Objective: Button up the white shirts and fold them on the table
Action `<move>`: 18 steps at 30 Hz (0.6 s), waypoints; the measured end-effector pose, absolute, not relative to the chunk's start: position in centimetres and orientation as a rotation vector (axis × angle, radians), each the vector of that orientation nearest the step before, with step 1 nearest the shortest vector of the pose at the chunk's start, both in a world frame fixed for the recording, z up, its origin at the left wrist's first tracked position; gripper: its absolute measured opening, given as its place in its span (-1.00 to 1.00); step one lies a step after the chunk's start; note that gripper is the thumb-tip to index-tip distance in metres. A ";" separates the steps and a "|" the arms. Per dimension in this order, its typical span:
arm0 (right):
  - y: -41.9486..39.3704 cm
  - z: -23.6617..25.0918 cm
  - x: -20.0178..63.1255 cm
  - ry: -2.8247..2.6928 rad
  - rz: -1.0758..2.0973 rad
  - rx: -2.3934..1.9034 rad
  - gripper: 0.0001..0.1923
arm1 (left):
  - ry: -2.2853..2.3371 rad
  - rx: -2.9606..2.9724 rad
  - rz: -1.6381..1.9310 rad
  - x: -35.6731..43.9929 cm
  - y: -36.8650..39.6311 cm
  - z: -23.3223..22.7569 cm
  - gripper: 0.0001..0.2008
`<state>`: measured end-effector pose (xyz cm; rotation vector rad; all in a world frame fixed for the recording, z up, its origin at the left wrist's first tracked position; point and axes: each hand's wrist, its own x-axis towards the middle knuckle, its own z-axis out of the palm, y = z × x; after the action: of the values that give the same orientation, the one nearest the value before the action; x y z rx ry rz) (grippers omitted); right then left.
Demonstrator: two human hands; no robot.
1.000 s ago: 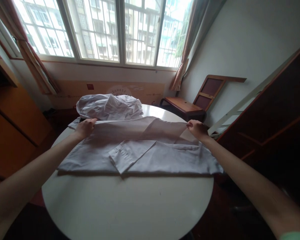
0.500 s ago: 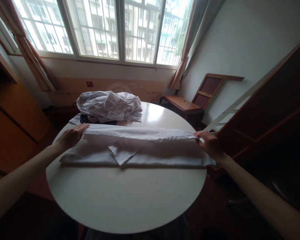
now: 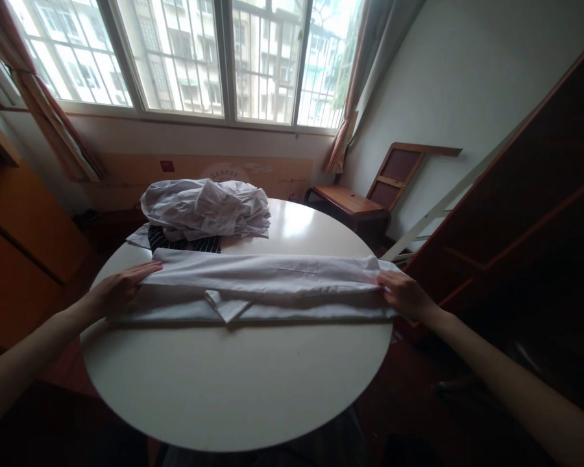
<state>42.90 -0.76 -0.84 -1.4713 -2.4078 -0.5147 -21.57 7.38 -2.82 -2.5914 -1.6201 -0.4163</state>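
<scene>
A white shirt [image 3: 253, 269] lies folded in a long strip across the round white table [image 3: 238, 383]. Its pointed collar tip [image 3: 226, 306] sticks out toward me, and a pocket edge shows on the upper layer. At the strip's left end, my left hand [image 3: 126, 280] is closed on the cloth, thumb hidden. My right hand [image 3: 400, 290] pinches the opposite end, with some cloth showing beyond its fingers. Behind the shirt sits a crumpled heap of white clothes [image 3: 204, 207], with a black striped cloth [image 3: 185, 241] under it.
A wooden chair [image 3: 353, 201] stands beyond the table at the right, by the wall. A dark red-brown wooden panel [image 3: 506, 214] slants along the right side. An orange-brown cabinet [image 3: 19, 266] stands at the left, and barred windows [image 3: 185, 58] fill the back.
Both hands have brought the shirt's far edge down toward me, so the upper layer now covers more of the lower one. The view has shifted slightly.
</scene>
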 end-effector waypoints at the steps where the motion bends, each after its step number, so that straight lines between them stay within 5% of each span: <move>1: -0.8 -0.8 43.0 -2.373 -0.514 -1.475 -0.87 | -1.630 -2.595 -0.425 -21.7 7.3 -2.9 -0.44; 18: -2.6 -1.0 43.2 -2.225 -0.400 -1.335 -0.89 | -1.546 -2.529 -0.682 -21.8 4.0 -3.2 -0.46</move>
<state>43.17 -2.63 -1.03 -1.3354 -2.2253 -0.3998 -21.81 4.03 -3.24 -2.5286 -1.5464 -0.6820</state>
